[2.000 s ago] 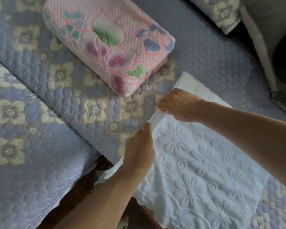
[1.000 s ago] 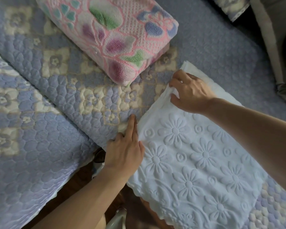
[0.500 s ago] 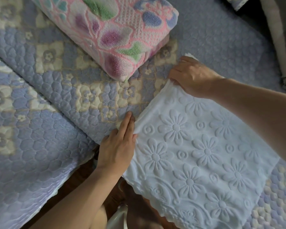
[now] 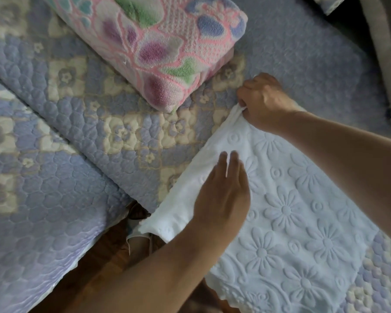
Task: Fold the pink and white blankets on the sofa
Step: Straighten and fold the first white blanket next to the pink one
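Two blankets lie on the sofa [image 4: 303, 55], and two bare hands work on one of them. The pink blanket [image 4: 158, 41] is already folded into a thick block, patterned with green, purple and blue flower shapes, and it rests at the top of the view on the quilted lilac and cream sofa cover [image 4: 81, 123]. Its near corner points toward the white one, close to it but not touching.

The white blanket [image 4: 303, 211] is embossed with daisies and small rings and lies spread flat on the right half of the seat. Its scalloped lower edge hangs over the front of the sofa, above a strip of brown floor [image 4: 104, 265].

The right hand [image 4: 265, 101] is at the far corner of the white blanket; its fingers are curled and pinch a bunched bit of the cloth at that corner. The left hand [image 4: 222, 199] lies palm down on the white blanket near its left edge, fingers straight and close together, pressing the cloth flat; the fingertips are slightly blurred.

A second quilted cover section [image 4: 32, 211] fills the left side, separated from the first by a diagonal seam.
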### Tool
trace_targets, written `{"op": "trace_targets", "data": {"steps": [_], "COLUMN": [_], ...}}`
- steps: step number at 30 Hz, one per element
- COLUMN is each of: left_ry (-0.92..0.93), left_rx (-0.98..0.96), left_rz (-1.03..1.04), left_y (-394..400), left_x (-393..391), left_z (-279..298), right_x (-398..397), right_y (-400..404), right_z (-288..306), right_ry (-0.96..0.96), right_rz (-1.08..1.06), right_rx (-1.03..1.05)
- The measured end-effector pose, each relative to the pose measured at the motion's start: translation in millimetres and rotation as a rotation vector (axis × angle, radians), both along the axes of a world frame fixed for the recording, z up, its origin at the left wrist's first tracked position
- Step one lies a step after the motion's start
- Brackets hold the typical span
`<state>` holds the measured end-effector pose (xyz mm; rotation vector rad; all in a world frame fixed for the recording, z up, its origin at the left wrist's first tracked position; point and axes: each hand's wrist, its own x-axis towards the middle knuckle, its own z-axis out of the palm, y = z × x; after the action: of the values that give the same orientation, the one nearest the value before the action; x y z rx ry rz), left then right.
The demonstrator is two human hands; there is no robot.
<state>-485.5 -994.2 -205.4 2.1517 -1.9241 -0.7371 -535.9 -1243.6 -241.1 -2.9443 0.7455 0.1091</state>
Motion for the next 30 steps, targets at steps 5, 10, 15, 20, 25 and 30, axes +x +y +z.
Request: {"op": "trace_targets", "data": {"steps": [5, 10, 15, 20, 25, 30], "left_ry": [0.223, 0.338, 0.354, 0.277, 0.363, 0.283], "left_rx": [-0.057, -0.209, -0.175, -0.122, 0.066, 0.034], "left_rz": [0.297, 0.575, 0.702, 0.728, 0.880, 0.772], "left_y": [6.2, 21.8, 0.0, -4.4, -24.1, -25.6], "left_x": [2.7, 36.1, 45.3, 38.8, 41.0, 54.4], "left_z": [-32.0, -50.8, -50.9, -46.5, -36.8, -35.8], "right_x": [-3.0, -7.1, -3.3, -5.4, -0.3, 8.7], "right_y": [-1.3, 18.8, 35.9, 33.8, 28.0, 35.2], "right_z": [-5.0, -8.5, 3.8, 7.8, 11.0, 4.1], "right_ry": [-0.002, -0.043, -0.100, 0.002, 0.051, 0.012], "right_rz": [-0.012, -0.045, -0.050, -0.021, -0.077, -0.188], "right_rx": [-0.048, -0.121, 0.212, 0.354, 0.401, 0.380]}}
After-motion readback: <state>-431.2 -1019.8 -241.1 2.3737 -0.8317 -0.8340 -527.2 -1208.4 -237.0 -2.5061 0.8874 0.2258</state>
